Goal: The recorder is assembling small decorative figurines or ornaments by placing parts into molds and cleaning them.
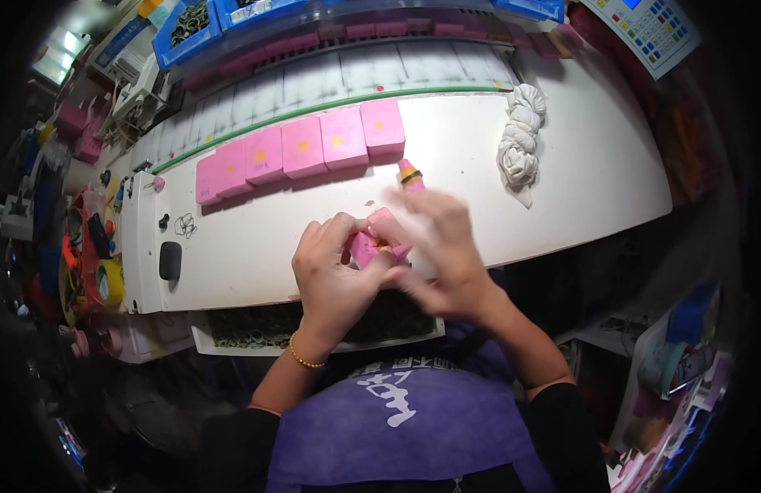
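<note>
Near the front edge of the table, my left hand (335, 259) is closed around a pink rubber-looking block (362, 247) that seems to have been opened or split, with a yellowish patch inside. My fingers cover much of it. Close against its right side is my right hand (448, 251), smeared by motion, so its grip is unclear. Just beyond the right hand lies a tapered pink piece (407, 168) with an orange-yellow part and a dark band round it.
A slanting row of several pink blocks (303, 148) with yellow marks stands farther back. Twisted white cloth (521, 144) lies at right. At left are a black oval object (170, 261) and thin dark loops (186, 225). Below the table edge, a white tray (201, 338) holds many dark green bands.
</note>
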Tool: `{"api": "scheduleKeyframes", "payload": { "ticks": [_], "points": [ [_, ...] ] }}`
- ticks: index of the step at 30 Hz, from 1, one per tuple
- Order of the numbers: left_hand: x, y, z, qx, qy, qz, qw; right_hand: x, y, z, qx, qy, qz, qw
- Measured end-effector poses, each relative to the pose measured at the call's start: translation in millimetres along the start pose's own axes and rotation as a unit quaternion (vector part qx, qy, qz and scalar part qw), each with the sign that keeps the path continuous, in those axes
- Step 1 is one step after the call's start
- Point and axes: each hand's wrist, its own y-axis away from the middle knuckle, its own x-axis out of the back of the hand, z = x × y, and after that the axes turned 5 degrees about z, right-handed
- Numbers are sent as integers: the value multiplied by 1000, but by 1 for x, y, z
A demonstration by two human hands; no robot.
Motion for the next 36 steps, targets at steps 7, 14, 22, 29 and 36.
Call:
{"api": "scheduleKeyframes", "payload": {
  "ticks": [7,14,22,29,36],
  "points": [
    [-16,-1,-4,-41,47,36,997,-3,-1,14,-14,213,26,977],
    [-19,24,-12,-7,162,-13,987,-22,-12,44,-55,270,34,961],
    [16,-9,-26,-69,113,-277,952,-17,-15,57,-71,229,-40,970],
    [7,-4,-24,-30,146,-232,961,76,-24,108,-178,469,140,854],
    [7,-1,-27,-32,154,-206,966,97,-41,139,-341,372,-46,862]
  ]
}}
